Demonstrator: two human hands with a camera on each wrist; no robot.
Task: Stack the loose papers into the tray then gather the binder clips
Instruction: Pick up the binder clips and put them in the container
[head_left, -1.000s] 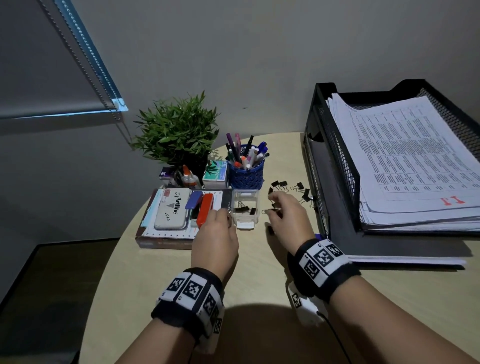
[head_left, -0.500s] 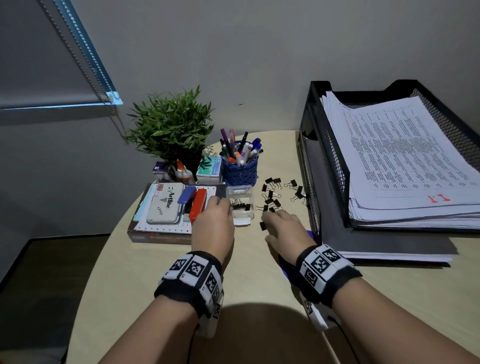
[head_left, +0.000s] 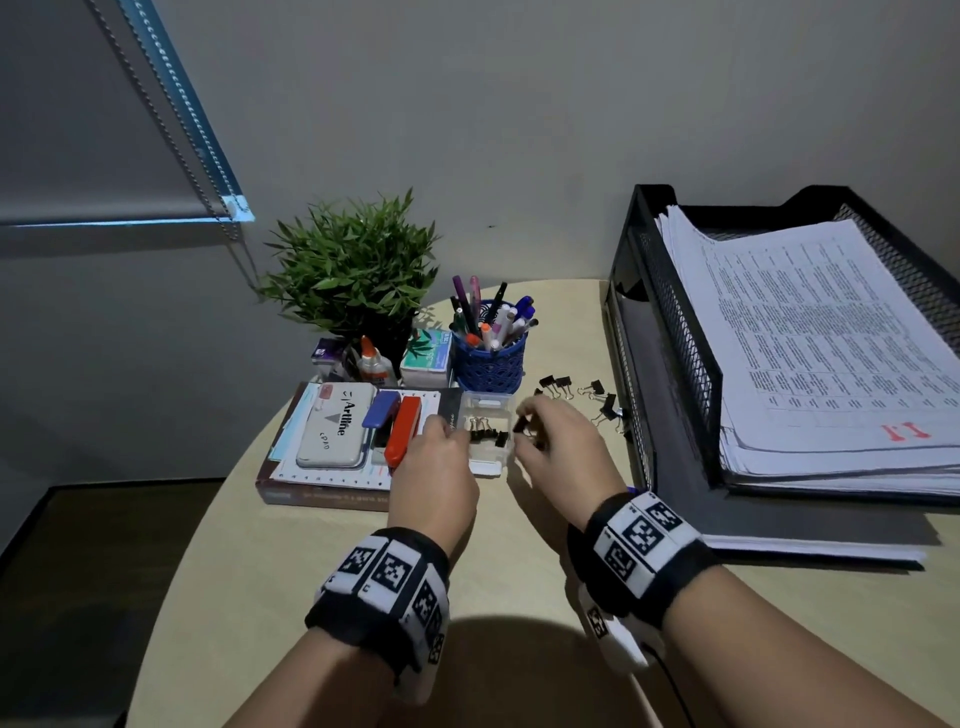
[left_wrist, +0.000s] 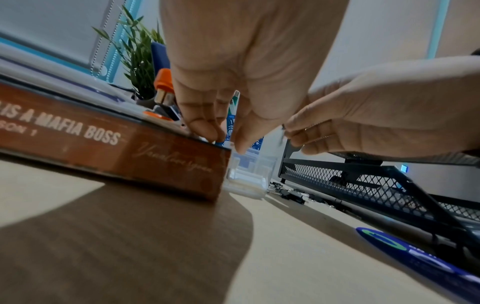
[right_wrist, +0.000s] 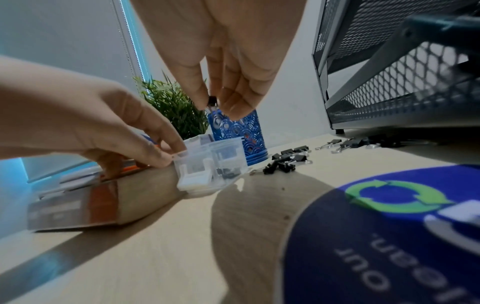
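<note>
Your right hand (head_left: 558, 441) pinches a small black binder clip (right_wrist: 212, 102) between thumb and fingertips, a narrow grip holding it just above the clear plastic box (head_left: 485, 434). Your left hand (head_left: 434, 470) steadies that box, its fingers (right_wrist: 158, 148) curled against the near left rim, where the box stands just beside the book (left_wrist: 111, 142) on the surface (head_left: 291, 561). A few clips (head_left: 483, 432) already lie inside the box. The loose clips (head_left: 582, 395) are scattered on the surface between the blue pen cup (head_left: 488, 358) and the black mesh tray (head_left: 670, 322), some close under the tray's front. The papers (head_left: 831, 343) lie stacked in the upper tier of the tray.
</note>
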